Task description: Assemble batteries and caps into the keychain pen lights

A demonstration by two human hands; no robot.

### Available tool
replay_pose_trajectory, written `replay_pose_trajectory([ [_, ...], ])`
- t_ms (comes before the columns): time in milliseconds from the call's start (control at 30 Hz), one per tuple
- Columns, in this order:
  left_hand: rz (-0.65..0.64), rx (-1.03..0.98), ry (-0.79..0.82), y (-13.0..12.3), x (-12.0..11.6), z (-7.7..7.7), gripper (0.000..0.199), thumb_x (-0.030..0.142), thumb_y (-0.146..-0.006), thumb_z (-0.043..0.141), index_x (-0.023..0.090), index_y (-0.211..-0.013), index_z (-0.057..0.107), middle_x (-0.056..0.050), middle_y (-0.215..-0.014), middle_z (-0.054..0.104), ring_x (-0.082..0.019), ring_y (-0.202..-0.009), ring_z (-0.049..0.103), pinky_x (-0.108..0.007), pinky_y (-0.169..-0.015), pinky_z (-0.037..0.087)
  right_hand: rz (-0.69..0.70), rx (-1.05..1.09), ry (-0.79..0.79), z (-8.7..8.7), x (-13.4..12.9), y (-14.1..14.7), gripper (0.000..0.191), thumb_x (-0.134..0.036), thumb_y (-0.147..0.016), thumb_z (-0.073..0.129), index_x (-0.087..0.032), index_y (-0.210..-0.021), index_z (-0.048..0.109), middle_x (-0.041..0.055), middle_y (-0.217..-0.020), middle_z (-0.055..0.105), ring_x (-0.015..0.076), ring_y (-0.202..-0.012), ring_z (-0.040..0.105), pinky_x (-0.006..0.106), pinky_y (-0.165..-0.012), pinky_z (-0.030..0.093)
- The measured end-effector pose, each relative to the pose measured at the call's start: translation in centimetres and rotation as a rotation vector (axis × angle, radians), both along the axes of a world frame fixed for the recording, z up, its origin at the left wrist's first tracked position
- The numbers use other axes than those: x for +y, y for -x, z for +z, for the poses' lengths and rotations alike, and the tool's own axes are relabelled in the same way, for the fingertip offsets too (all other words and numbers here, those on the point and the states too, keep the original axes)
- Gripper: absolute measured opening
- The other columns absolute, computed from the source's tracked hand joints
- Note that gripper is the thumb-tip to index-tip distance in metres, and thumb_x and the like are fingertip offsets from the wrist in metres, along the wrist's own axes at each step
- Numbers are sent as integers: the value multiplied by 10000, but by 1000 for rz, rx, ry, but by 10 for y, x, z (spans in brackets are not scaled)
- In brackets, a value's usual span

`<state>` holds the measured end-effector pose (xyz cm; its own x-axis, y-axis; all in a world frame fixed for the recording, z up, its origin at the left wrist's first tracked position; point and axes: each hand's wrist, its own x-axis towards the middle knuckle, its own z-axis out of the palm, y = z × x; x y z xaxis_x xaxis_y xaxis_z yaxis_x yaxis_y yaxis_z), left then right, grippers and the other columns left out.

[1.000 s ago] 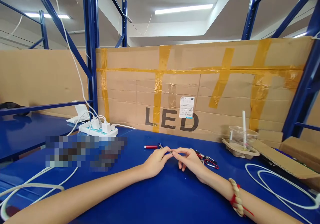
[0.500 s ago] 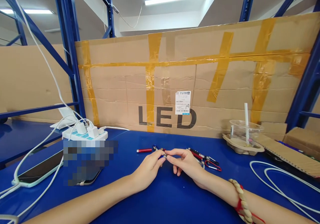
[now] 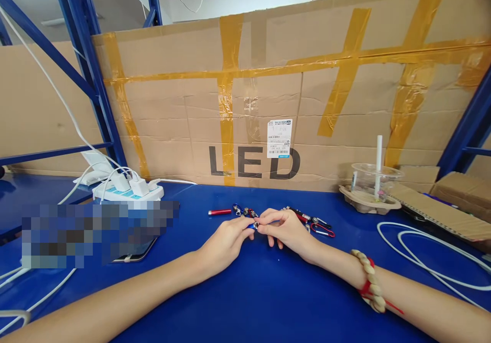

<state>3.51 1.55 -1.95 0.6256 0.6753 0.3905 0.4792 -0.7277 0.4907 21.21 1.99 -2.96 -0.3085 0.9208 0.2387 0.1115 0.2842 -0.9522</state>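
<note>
Near the middle of the table, my left hand (image 3: 225, 245) pinches a small blue piece with a shiny metal end (image 3: 257, 225). Most of it is hidden by the fingers, so its kind cannot be told. My right hand (image 3: 292, 232) has thumb and forefinger closed at the metal end, the other fingers curled below. Just behind the hands lie small metal clasps with a blue loop (image 3: 238, 210). A red metal tube (image 3: 220, 212) rests to their left. Beyond my right hand are a red carabiner (image 3: 322, 232) and several dark and red slim pieces (image 3: 303, 214), partly covered.
At left stand a white power strip (image 3: 128, 193) with plugs and cables, and a dark phone (image 3: 140, 251), partly blurred out. A clear cup (image 3: 370, 182) with a straw sits in a carton holder at right, near a coiled white cable (image 3: 406, 248). Cardboard (image 3: 172, 128) walls the back.
The view has tipped downward, so the surroundings sit higher in the picture. My hands stay together at the same small piece, and more of its blue part shows between the fingers.
</note>
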Motion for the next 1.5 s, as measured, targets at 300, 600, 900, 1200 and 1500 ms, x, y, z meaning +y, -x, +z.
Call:
replay_pose_trajectory([
  [300,58,4,-60,0,-3,-4,252,259,-878,336,198,-965,564,-48,-960,624,-168,-854,571,-258,-751,433,-41,-26,-25,1,-7,2,288,-417,-621,677,-145,-714,652,31,-778,617,46,-365,496,153,-276,303],
  [600,70,25,-82,0,1,-4,266,266,-878,351,202,-1013,572,-48,-996,622,-170,-913,565,-279,-826,437,-103,-58,47,4,-8,3,310,-412,-600,689,-136,-732,640,-11,-528,583,53,-350,460,144,-286,304],
  [900,48,-4,-118,-2,-2,0,279,241,-881,352,191,-1058,561,-50,-1034,617,-164,-940,562,-287,-850,439,-140,-83,72,4,-7,4,316,-424,-641,661,-139,-772,627,-51,-377,483,48,-324,405,138,-299,286],
  [1200,59,-15,-107,-2,-3,2,297,248,-886,336,204,-1094,543,-39,-1043,610,-161,-962,550,-276,-852,431,-120,-40,61,5,-7,5,347,-452,-624,661,-146,-768,584,-34,-527,521,53,-403,449,146,-324,327],
  [1500,110,12,-94,-1,-6,5,309,267,-886,320,242,-1116,526,-12,-1079,596,-159,-944,558,-266,-784,448,-139,-73,73,9,-10,5,337,-461,-645,644,-146,-738,569,-40,-501,498,45,-387,416,145,-326,309],
])
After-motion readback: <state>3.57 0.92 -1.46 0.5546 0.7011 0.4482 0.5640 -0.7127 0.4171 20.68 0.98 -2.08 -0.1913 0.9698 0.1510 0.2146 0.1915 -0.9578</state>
